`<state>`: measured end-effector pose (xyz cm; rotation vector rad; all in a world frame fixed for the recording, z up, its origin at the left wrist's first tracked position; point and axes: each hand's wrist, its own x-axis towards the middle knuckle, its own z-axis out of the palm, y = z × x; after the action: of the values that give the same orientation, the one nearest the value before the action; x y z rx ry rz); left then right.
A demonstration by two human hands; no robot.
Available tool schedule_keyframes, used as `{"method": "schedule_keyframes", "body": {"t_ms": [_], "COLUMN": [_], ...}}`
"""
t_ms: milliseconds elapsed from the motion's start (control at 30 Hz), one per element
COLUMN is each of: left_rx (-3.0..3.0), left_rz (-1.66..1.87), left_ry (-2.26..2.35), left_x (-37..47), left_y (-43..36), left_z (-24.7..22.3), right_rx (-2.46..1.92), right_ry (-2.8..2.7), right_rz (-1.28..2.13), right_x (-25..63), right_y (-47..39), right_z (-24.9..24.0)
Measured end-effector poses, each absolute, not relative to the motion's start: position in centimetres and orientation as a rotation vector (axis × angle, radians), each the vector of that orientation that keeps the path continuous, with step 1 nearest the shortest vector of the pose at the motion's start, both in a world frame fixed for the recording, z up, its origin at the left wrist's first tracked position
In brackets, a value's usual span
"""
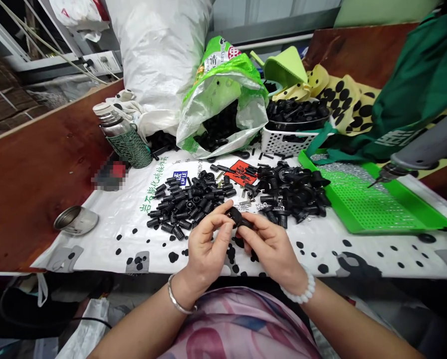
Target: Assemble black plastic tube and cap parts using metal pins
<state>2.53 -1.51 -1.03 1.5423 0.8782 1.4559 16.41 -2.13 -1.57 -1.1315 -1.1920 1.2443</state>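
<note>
Both hands meet over the front of the table around one small black plastic part (235, 216). My left hand (210, 238) pinches its left end between thumb and fingers. My right hand (267, 240) grips the other end, its fingers hiding much of the part. Just beyond my left hand lies a pile of short black ribbed caps (188, 204). Past my right hand is a heap of larger black plastic fittings (296, 192), some with metal tips. Small metal pieces (243, 192) lie between the two piles.
A green tray (380, 209) with small silvery pieces sits right, under a power driver (399, 162). Behind stand a white basket (289, 143) of black parts and an open green-white bag (223, 112). A metal cup (76, 220) and a flask (120, 134) are left.
</note>
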Motion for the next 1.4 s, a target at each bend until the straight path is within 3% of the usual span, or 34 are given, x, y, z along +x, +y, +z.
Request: {"method": "schedule_keyframes", "body": {"t_ms": [133,300,533,800,1200,1400], "left_rx": [1.565,1.892,1.783,1.711,1.99,1.827], "left_rz": [1.428,1.352,1.245,1.106,1.11,1.025], "left_ry": [0.799,0.823,0.823,0.679,0.623,0.649], "left_x": [2.4,1.8,2.0,1.2,1.0,0.6], "left_y": [-1.7,-1.7,-1.7,-2.0,-2.4,-2.9], "left_z": [-0.1,0.6,0.6,1.6,2.5,2.8], "right_rx": [-1.043,-0.982,-1.0,-0.896,-0.882,-0.904], "right_ry": [-1.318,-1.369,-1.299,-1.143,-1.119,-1.15], "right_rz": [0.958,0.866,1.012,1.438,1.459,1.503], "right_x": [16.3,16.5,16.9,17.2,17.7,17.1], "right_y": [-2.5,-2.8,-3.6,-4.0,-4.5,-5.0], "right_z": [-2.1,-3.1,-3.7,-2.2,-3.0,-2.8]}}
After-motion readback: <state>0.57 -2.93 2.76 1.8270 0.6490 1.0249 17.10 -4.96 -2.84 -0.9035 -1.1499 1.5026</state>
